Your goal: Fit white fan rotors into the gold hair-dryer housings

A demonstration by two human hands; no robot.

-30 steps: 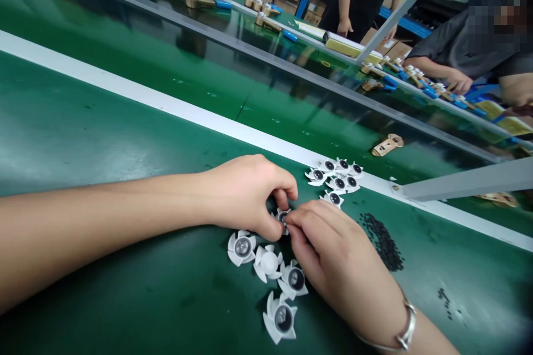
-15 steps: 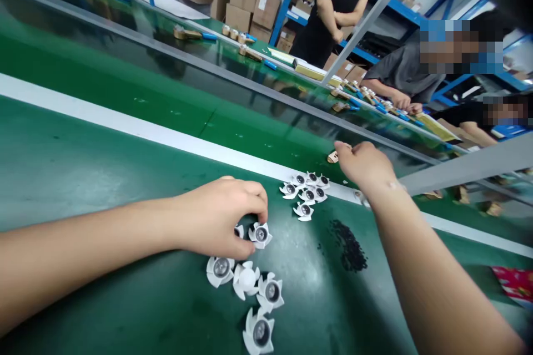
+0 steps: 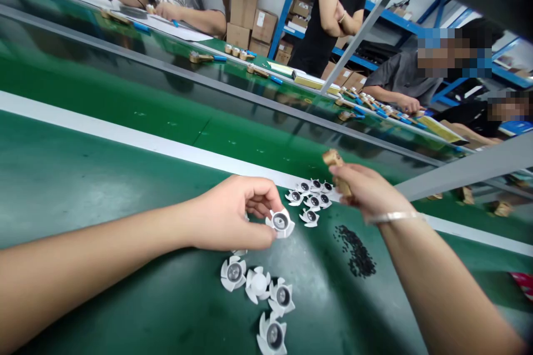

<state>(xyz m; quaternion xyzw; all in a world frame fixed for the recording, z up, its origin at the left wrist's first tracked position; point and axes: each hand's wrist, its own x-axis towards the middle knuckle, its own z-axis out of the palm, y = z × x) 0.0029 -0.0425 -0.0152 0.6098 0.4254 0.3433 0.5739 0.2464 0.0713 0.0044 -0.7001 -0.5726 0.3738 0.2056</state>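
Between the thumb and fingertips of my left hand (image 3: pixel 233 216) is a small white fan wheel (image 3: pixel 280 223), its dark round hub turned up. My right hand (image 3: pixel 372 188) grips a gold-coloured part (image 3: pixel 332 157) with a rounded head, raised over the bench; the fingers hide much of it. Several more fan wheels (image 3: pixel 233 273) lie on the green bench below my left hand, one of them hub side down. Another cluster of fan wheels (image 3: pixel 310 216) sits between my hands by the white strip. Close to my right forearm is a heap of small black pieces (image 3: pixel 360 258).
A white strip (image 3: pixel 125 130) separates the bench from a green belt (image 3: pixel 187 116), with a metal rail (image 3: pixel 166 64) beyond. A grey post (image 3: pixel 470 163) slants in at right. Gold parts with blue handles (image 3: pixel 208 58) line the far side, where several people sit or stand.
My left hand has lifted a fan wheel off the bench and moved right. My right hand has raised the gold-coloured part from the belt. The view has shifted slightly.
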